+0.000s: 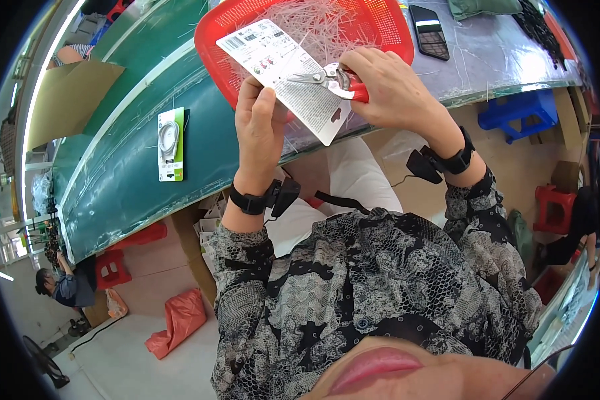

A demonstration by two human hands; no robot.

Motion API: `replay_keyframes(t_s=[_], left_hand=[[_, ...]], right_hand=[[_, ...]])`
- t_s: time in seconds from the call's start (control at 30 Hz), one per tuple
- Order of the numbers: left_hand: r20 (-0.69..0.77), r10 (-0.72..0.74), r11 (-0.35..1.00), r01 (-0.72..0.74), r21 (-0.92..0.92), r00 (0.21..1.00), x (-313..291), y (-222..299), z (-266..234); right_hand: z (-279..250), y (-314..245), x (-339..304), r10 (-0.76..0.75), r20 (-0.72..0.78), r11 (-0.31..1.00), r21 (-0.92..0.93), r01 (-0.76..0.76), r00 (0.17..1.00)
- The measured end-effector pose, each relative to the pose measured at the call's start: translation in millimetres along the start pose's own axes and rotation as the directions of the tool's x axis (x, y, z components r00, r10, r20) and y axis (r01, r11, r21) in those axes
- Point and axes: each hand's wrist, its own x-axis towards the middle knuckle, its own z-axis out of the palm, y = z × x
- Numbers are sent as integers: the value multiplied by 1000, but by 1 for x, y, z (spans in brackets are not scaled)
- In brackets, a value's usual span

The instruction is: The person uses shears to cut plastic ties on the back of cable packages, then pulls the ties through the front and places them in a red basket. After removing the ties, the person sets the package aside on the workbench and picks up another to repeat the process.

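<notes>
My left hand (259,123) pinches the edge of a white printed packaging card (307,113), which is tilted over the near rim of a red plastic basket (210,60). In my right hand (399,90) are small red-handled snips (319,76). Their metal blades lie across the card's printed face; whether they are parted is too small to tell. Many thin clear plastic strips (307,23) lie heaped in the basket behind the card. To the left, on the green tabletop, rests a carded pack with a coiled white cable (169,141).
A black phone (430,33) lies right of the basket. Brown cardboard (73,93) sits at the far left. Under the table's right side stands a blue stool (519,115), with a red stool (553,208) beyond. Another person (73,288) is at lower left, near a red bag (178,321) on the floor.
</notes>
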Motion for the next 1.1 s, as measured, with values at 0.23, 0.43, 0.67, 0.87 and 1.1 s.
replay_keyframes(t_s=[0.23,0.43,0.67,0.87,1.1], left_hand=[[12,39,999,-39,19,999,1,-8,11],[-10,171,976,-168,138,985,7,-7,10],[99,233,873,-253,417,967,13,-4,19],[80,543,466,-379,800,836,7,16,6],[63,-27,992,35,-120,998,-2,8,4]], right_hand=[[-3,-9,4,61,99,998,28,-64,993],[2,1,2,174,109,964,182,-192,979],[8,-17,1,93,-76,870,491,-44,993],[8,3,-5,347,12,628,739,-242,938],[5,-2,-12,207,240,463,830,-311,948]])
